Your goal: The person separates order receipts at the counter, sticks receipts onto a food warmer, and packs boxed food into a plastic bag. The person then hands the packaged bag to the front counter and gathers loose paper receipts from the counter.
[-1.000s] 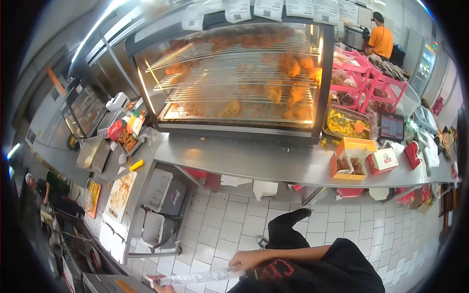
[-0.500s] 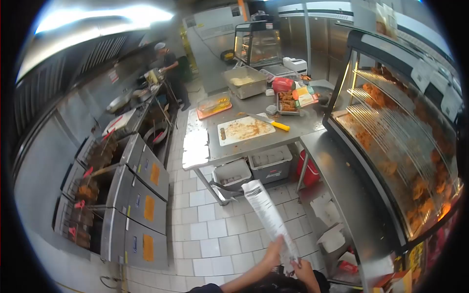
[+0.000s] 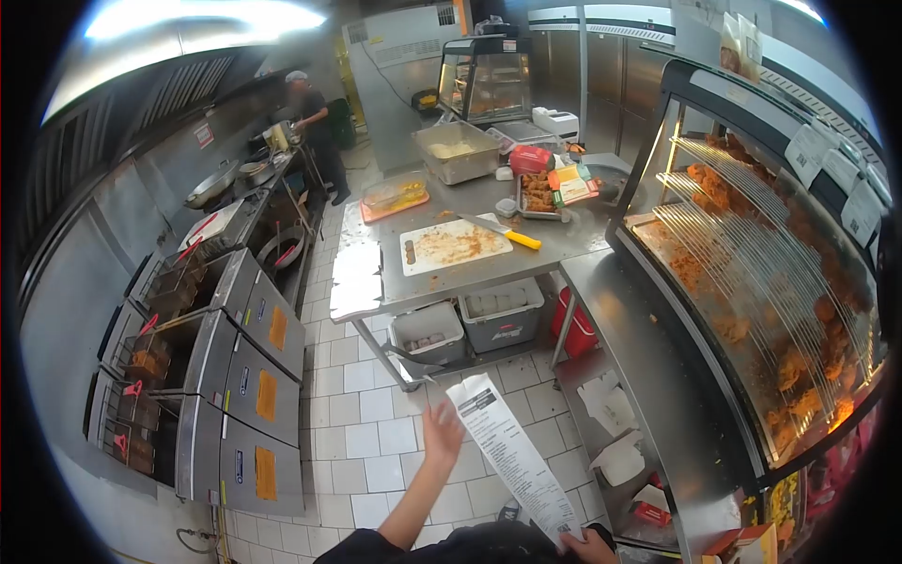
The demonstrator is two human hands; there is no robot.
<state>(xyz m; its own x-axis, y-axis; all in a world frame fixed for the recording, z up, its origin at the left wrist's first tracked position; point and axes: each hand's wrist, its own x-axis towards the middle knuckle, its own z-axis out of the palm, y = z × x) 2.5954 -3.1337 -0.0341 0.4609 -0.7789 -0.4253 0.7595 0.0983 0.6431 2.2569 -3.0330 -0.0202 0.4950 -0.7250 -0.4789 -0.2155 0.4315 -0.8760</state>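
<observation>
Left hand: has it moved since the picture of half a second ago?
Yes, the left hand has moved forward, and appears closer to the table leg.

Left forearm [image 3: 413,503]: bare, slants up and rightward from the bottom edge. Left hand [image 3: 442,430]: lower centre of frame, raised, slightly blurred, fingers pointing up, loosely parted. Right hand [image 3: 589,547]: bottom edge, right of centre, lower than left, fingers bent, pinching.

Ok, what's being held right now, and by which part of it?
A long printed paper slip, held by its near end in the right hand. The left hand is beside the slip's far part; whether it touches cannot be told.
</observation>
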